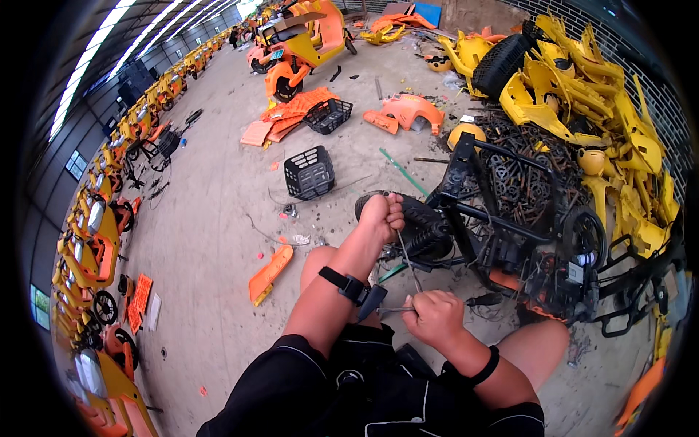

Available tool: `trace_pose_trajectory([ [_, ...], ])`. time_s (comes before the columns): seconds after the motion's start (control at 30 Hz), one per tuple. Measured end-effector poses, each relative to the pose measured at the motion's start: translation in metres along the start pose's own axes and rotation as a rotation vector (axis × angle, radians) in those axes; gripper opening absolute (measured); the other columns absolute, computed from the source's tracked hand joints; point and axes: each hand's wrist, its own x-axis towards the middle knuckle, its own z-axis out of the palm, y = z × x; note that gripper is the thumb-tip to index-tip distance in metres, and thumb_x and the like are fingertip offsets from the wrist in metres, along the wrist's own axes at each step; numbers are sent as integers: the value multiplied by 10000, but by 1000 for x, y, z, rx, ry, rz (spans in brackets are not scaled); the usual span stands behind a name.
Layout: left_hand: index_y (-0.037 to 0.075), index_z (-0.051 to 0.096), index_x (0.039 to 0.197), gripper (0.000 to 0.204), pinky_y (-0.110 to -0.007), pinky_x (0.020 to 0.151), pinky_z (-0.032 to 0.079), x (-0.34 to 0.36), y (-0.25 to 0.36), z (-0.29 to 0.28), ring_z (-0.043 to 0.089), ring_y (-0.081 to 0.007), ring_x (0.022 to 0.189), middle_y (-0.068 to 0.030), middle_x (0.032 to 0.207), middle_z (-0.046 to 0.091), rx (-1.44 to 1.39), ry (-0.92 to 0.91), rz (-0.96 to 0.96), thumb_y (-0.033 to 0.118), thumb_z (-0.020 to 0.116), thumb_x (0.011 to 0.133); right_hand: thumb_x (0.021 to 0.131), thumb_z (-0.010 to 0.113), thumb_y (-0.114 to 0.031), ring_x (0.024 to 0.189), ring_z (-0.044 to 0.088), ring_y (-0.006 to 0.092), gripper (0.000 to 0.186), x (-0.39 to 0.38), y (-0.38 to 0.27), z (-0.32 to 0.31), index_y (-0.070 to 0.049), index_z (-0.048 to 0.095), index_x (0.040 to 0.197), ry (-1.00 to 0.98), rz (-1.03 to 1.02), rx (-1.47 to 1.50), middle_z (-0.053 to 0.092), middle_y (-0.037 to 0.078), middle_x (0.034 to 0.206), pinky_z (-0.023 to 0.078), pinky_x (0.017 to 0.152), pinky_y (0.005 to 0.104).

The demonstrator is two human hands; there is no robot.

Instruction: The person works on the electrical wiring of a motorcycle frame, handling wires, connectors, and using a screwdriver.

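My left hand (pixel 384 216) is closed in a fist around the upper end of a thin grey cable (pixel 409 261), beside the black rear tire (pixel 426 231) of a stripped scooter frame (pixel 502 222). The cable runs straight down to my right hand (pixel 438 318), which is closed too. Out of the right fist toward the left sticks a metal shaft with a dark wedge-shaped head (pixel 370 303), looking like a hammer. Whether the cable is gripped in that fist or wound on the shaft is hidden. A black handle (pixel 484 299) shows just right of the fist.
Behind the frame lies a heap of dark metal parts (pixel 510 171), with yellow body panels (pixel 619 109) piled at the wall. Black baskets (pixel 309 173) and orange panels (pixel 271 273) are strewn on the concrete floor (pixel 211 211). Yellow scooters (pixel 98 233) line the left side.
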Motion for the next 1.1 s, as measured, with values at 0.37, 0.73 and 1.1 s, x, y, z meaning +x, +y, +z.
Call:
trace_pose_trajectory([
  [0.37,81,486,862,192,-231,357,160,3,41,33,204,-59,392,70,545,296,160,112,155,85,308,937,691,692,-139,518,560,248,242,-3,1,-21,-106,485,570,63,-47,33,516,48,544,428,485,371],
  [0.73,70,471,825,208,-231,350,151,17,111,37,189,-65,379,78,524,268,213,158,277,135,322,954,677,685,-74,435,479,251,315,-10,-15,-51,-98,409,527,90,-98,156,425,55,495,361,413,363],
  [1.1,74,489,798,252,-206,340,162,31,162,43,202,-48,358,82,490,293,144,260,322,131,302,957,664,681,-73,410,454,218,329,-32,-6,-80,-101,388,518,69,-129,109,415,38,494,347,400,335],
])
